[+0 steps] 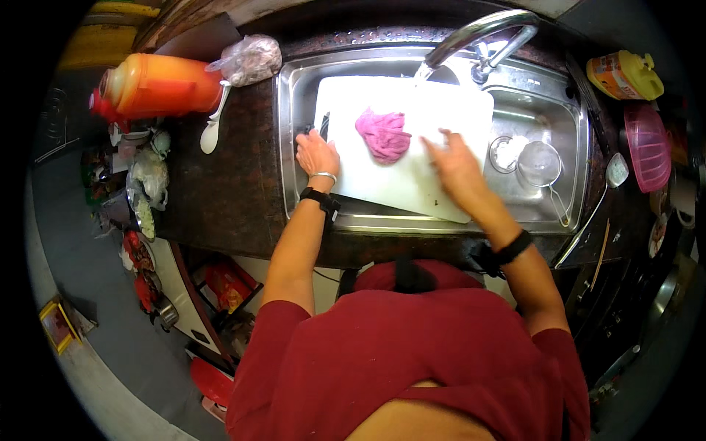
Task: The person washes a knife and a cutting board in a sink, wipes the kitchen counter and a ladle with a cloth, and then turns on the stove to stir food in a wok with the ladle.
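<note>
A white cutting board [364,190] lies slanted across the left basin of a steel double sink [411,225]. My left hand [319,157] grips the board at its left edge, beside a dark slot; its fingertips are partly hidden. Over the board's right part is my right hand [458,171], blurred, with its fingers apart and nothing in them. Between my hands a crumpled pink cloth [383,135] rests on the board, touched by neither. Water runs from the chrome faucet [469,36] at the board's far edge.
A round strainer [539,163] sits in the right basin. On the left counter are an orange flask [165,85], a white spoon [212,129] and a plastic bag [251,59]. To the right are a long-handled ladle [616,171], a pink basket [646,149] and a yellow bottle [623,75].
</note>
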{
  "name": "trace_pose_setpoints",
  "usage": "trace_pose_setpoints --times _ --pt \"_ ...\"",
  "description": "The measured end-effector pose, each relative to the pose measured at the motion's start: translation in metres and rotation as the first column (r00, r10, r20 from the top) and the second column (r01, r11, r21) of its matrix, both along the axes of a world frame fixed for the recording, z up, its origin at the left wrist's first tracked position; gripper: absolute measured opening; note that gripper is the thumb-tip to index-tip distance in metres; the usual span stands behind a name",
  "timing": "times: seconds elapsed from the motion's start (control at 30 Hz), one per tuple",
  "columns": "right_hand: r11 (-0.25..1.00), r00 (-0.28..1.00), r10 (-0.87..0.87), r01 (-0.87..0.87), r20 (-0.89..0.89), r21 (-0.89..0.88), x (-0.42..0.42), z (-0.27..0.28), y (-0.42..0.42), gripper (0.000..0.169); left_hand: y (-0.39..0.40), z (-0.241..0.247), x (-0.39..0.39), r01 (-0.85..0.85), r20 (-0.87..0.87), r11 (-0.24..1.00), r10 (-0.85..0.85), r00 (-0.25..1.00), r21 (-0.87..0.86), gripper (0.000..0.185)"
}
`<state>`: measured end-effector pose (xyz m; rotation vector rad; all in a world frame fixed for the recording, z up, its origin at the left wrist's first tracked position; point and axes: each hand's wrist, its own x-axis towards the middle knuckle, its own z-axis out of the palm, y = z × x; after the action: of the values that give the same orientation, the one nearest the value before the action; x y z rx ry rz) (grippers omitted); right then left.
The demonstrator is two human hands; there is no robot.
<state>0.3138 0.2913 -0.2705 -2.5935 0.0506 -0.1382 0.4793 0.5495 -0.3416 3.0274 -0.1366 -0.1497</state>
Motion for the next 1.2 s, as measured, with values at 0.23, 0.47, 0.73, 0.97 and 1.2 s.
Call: trace_pose_setpoints --times 0.23,0.47,0.73,0.97,1.2 --pt "0.894 0.986 0.060 -0.122 -0.156 -0.430 0.073 -0.026 0.096 0.046 0.002 -0.028 0.041 0.440 0.297 0.882 -0.380 0.876 -0.170 0.039" --pt "0.852 0.909 -0.344 0.197 -0.236 -0.485 0.049 -0.005 0.034 0.029 0.012 -0.100 0.133 0.194 -0.450 0.850 -0.437 0.778 -0.490 0.033" --pt "0.887 0.881 -0.456 0.437 -0.128 -0.150 0.103 -0.031 0.113 0.022 0.009 -0.009 0.093 0.137 -0.217 0.607 -0.472 0.854 -0.783 0.025" --pt "0.945 0.946 -0.305 0.287 -0.111 -0.155 0.110 -0.006 0.117 0.033 0.028 0.022 0.053 -0.652 -0.723 0.312 -0.286 0.629 -0.691 0.010" --pt "0.664 0.640 -0.742 0.659 -0.200 -0.354 0.045 -0.032 -0.014 0.033 0.007 0.017 0.021 -0.684 -0.717 0.217 -0.229 0.658 -0.696 0.011"
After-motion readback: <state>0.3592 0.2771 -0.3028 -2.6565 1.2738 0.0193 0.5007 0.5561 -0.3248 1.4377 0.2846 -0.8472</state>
